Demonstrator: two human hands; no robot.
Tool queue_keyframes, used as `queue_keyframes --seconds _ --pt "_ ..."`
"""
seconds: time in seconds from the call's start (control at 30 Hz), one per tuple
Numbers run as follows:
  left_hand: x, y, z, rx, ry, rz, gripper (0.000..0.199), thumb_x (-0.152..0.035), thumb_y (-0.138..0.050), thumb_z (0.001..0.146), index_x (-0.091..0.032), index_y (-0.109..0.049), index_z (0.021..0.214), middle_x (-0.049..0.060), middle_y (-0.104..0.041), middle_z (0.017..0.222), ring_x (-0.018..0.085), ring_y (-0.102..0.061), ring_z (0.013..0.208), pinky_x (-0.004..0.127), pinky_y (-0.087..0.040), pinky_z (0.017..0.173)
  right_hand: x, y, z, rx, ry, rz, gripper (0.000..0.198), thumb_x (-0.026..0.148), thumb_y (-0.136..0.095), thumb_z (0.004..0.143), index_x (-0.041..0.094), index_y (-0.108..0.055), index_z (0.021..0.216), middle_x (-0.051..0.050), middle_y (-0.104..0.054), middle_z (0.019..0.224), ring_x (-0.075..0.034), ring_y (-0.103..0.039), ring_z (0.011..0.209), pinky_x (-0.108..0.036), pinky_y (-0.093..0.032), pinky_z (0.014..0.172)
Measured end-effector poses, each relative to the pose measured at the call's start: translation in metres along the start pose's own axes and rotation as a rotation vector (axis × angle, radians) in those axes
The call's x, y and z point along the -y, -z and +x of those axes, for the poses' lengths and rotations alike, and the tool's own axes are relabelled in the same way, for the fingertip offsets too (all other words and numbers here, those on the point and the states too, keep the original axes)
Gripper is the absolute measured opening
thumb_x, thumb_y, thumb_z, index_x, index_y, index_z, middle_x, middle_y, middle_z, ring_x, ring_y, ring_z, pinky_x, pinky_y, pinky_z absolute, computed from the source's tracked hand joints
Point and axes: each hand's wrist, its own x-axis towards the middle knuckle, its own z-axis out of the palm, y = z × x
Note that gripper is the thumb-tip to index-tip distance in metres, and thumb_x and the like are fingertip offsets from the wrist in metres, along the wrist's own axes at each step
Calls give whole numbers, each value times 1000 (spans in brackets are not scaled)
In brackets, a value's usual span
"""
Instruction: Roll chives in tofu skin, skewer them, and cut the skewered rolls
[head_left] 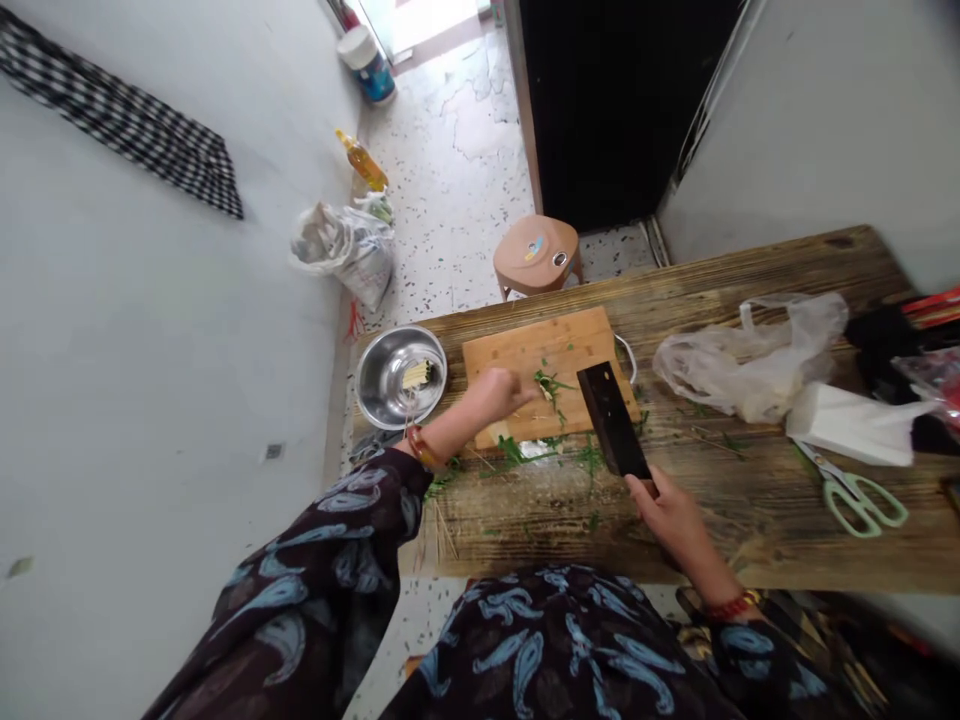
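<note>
My right hand (671,515) is closed around the handle of a dark cleaver (613,420), whose broad blade lies over the right end of the wooden cutting board (510,350). Over the board's left half is my left hand (496,393), one digit stretched toward a small heap of cut green leaves (551,385). Nothing shows in that hand, though its curled fingers are partly hidden. To its left, a steel bowl (369,385) contains a bundle of pale cut stalks (416,375). More green scraps (514,450) lie along the board's near edge.
The wooden table (525,530) also carries a clear plastic bag (750,355), a white tissue pack (851,425) and green-handled scissors (855,495) on the right. Beyond it stand a tan stool (536,250), white bags (349,250) and an oil bottle (364,163). A wall is close on the left.
</note>
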Motion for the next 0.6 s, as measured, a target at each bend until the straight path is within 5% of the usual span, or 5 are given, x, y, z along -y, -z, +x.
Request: queue_keyframes --seconds 0.1,0.2,0.43,0.6 --pt "24 7 7 86 327 -462 50 -55 -57 80 -13 -58 53 1 -53 42 10 -46 39 22 -35 46 7 -11 4 123 39 69 37 52 -42 88 19 -57 93 2 -59 55 -16 -56 48 -25 -39 52" --pt "46 -10 14 97 532 -697 47 -50 -60 80 -14 -54 50 -1 -48 36 8 -40 33 21 -32 40 15 -23 13 225 118 80 36 50 -42 88 18 -58 90 3 -54 53 -14 -52 46 -24 -36 49" --pt "66 -60 35 3 668 -884 42 -48 -55 86 -13 -56 63 -1 -48 40 8 -45 35 20 -35 40 13 -30 48 215 86 48 38 51 -43 86 18 -60 96 3 -56 56 -13 -52 45 -23 -36 47" --pt "59 -73 39 -203 691 -949 40 -47 -50 90 -8 -57 88 7 -62 63 12 -59 51 23 -47 52 12 -21 46 138 18 104 36 53 -45 86 19 -56 86 3 -58 57 -13 -53 43 -24 -38 46"
